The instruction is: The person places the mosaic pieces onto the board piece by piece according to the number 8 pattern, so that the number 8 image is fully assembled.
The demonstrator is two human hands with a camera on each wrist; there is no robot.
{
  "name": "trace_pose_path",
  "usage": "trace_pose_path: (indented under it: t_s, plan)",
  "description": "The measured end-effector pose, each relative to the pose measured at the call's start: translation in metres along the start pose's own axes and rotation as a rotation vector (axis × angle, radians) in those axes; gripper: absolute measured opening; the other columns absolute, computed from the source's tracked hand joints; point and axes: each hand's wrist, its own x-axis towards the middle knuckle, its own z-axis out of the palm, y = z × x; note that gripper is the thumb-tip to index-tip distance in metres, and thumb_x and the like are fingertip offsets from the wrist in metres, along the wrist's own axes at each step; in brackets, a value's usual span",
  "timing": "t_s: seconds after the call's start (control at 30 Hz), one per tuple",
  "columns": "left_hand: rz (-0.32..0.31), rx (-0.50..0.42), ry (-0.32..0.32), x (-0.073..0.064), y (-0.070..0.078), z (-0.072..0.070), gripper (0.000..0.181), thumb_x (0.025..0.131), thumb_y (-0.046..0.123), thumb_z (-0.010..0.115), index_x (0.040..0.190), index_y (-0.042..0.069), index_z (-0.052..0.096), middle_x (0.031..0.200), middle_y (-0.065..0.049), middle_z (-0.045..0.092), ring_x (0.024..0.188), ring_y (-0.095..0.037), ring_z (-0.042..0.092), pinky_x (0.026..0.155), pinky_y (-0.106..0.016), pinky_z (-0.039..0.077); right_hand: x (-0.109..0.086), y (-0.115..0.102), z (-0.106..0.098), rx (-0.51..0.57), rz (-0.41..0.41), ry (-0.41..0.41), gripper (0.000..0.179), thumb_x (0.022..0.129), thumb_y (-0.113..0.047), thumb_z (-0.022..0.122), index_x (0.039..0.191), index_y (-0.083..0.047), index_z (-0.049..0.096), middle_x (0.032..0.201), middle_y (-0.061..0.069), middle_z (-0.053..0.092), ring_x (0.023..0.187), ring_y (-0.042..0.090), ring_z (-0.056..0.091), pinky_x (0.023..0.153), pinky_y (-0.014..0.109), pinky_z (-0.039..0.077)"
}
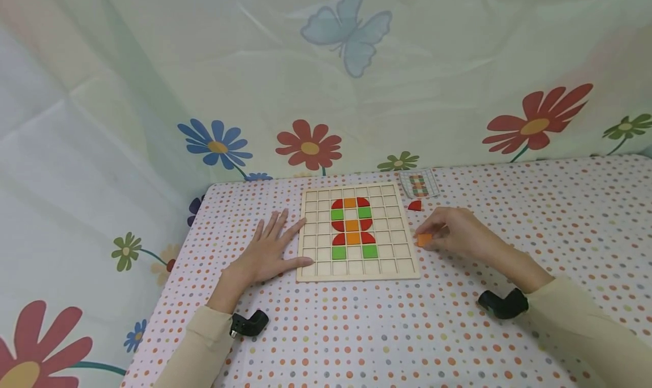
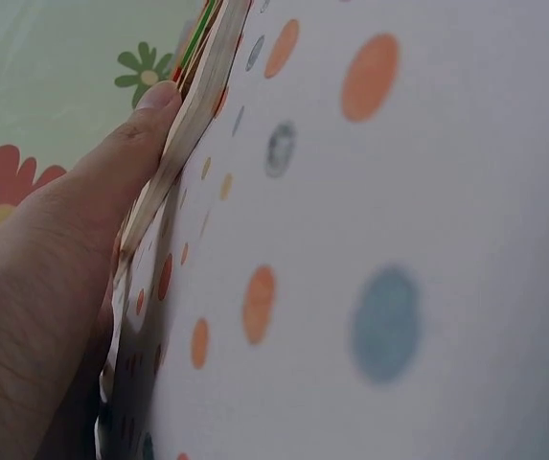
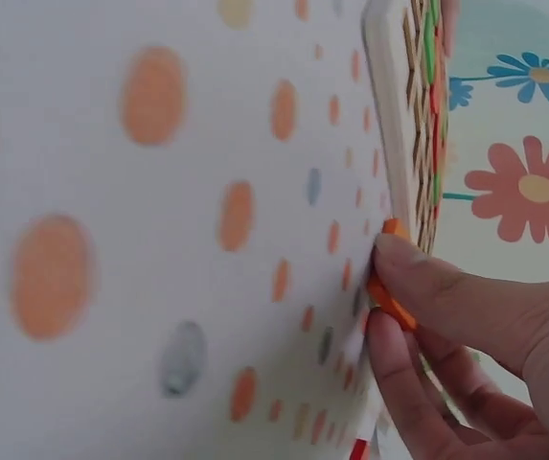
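Observation:
A square wooden grid board (image 1: 392, 266) lies on the table with red, orange and green tiles set in its middle columns. My left hand (image 1: 267, 252) is spread flat at the board's left side, its thumb (image 2: 125, 144) and a fingertip touching the edge. Just off the right edge, my right hand (image 1: 455, 232) pinches an orange square tile (image 1: 424, 240) between thumb and fingers. In the right wrist view the orange tile (image 3: 392, 278) shows between thumb and fingertips, close to the tabletop. A red quarter-round tile (image 1: 415, 206) lies beyond the right hand.
A small printed pattern card (image 1: 420, 184) lies behind the board's right corner. The table has a dotted cloth (image 1: 336, 331), and a flowered curtain (image 1: 433, 94) hangs along its back. Each wrist wears a black device (image 1: 249, 323).

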Motion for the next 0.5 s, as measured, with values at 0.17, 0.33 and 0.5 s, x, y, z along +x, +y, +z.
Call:
trace_pose_path:
  t_s: [0.17, 0.33, 0.5]
  plan:
    - [0.002, -0.006, 0.002, 0.0, -0.001, 0.0, 0.098, 0.093, 0.08, 0.051, 0.17, 0.034, 0.012, 0.176, -0.01, -0.005, 0.161, -0.032, -0.009, 0.128, -0.056, -0.006, -0.007, -0.001, 0.005, 0.033, -0.025, 0.077, 0.026, 0.074, 0.012, 0.088, 0.097, 0.002, 0.08, 0.092, 0.008, 0.07, 0.087, 0.027, 0.068, 0.071, 0.029, 0.06]
    - [0.003, -0.013, -0.001, -0.001, 0.0, -0.002, 0.097, 0.093, 0.078, 0.052, 0.17, 0.033, 0.013, 0.176, -0.01, -0.005, 0.161, -0.032, -0.01, 0.128, -0.057, -0.006, -0.012, -0.002, 0.008, 0.034, -0.066, 0.131, 0.028, 0.072, 0.013, 0.088, 0.096, 0.0, 0.081, 0.091, 0.005, 0.069, 0.085, 0.024, 0.067, 0.069, 0.023, 0.059]
    - [-0.001, -0.013, -0.005, -0.001, 0.0, -0.002, 0.097, 0.093, 0.078, 0.052, 0.17, 0.033, 0.013, 0.176, -0.01, -0.005, 0.161, -0.032, -0.009, 0.128, -0.057, -0.006, -0.014, -0.004, 0.011, 0.061, -0.052, 0.134, 0.029, 0.073, 0.012, 0.088, 0.099, 0.0, 0.081, 0.094, 0.007, 0.07, 0.085, 0.025, 0.069, 0.068, 0.023, 0.059]
